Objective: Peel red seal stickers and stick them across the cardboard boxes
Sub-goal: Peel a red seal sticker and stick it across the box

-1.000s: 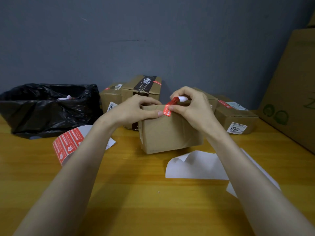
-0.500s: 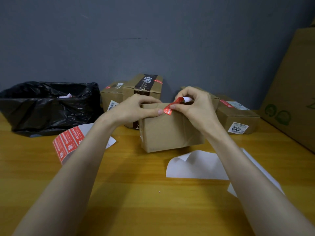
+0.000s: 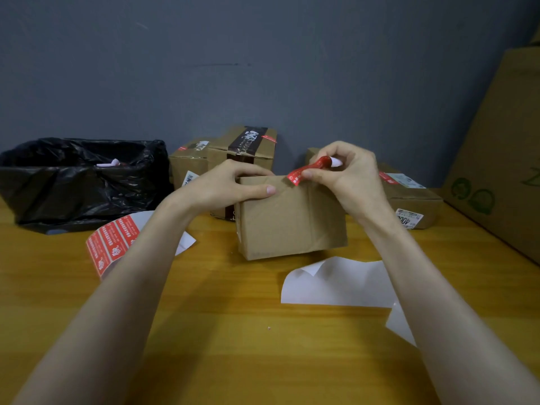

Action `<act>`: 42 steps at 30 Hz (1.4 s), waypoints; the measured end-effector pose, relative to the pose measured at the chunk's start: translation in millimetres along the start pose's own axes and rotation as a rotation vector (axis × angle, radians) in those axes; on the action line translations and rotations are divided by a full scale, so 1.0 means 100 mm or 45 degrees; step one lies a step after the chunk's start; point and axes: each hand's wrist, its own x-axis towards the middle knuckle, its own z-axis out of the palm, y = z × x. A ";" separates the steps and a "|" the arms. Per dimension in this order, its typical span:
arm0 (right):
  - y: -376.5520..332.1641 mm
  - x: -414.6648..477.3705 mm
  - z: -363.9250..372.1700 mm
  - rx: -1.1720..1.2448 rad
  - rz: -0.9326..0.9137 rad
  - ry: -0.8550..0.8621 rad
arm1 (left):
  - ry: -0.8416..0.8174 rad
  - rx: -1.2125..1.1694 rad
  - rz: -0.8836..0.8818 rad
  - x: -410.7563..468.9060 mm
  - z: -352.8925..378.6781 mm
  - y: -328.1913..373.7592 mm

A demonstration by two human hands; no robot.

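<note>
A plain cardboard box stands on the wooden table in the middle. My left hand grips its top left corner, thumb along the near face and fingers over the top. My right hand pinches a red seal sticker just above the box's top edge; the sticker's lower end hangs near the edge, and whether it touches the box I cannot tell. A sheet of red seal stickers lies at the left, partly under my left forearm.
A black rubbish bag sits at the back left. Sealed boxes stand behind the middle box, with another box at the right. White backing paper lies in front. A large carton leans at the far right.
My left thumb has slid left along the box's near face, away from the sticker's lower end. My right hand has shifted slightly right with the sticker.
</note>
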 end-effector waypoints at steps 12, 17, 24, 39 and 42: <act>-0.20 0.02 -0.12 0.234 0.147 -0.216 | -0.070 0.120 -0.068 -0.03 -0.05 0.01; -0.33 0.00 -0.17 0.137 0.199 -0.321 | -0.212 0.414 -0.073 -0.05 -0.03 0.04; -0.50 -0.02 -0.21 -0.124 0.113 -0.611 | 0.417 0.294 0.459 -0.06 -0.06 0.39; -0.46 -0.01 -0.29 0.125 0.334 -0.567 | 0.774 0.260 0.872 -0.09 0.03 0.54; -0.43 0.00 -0.28 0.217 0.366 -0.536 | 0.755 0.172 0.830 -0.09 0.05 0.55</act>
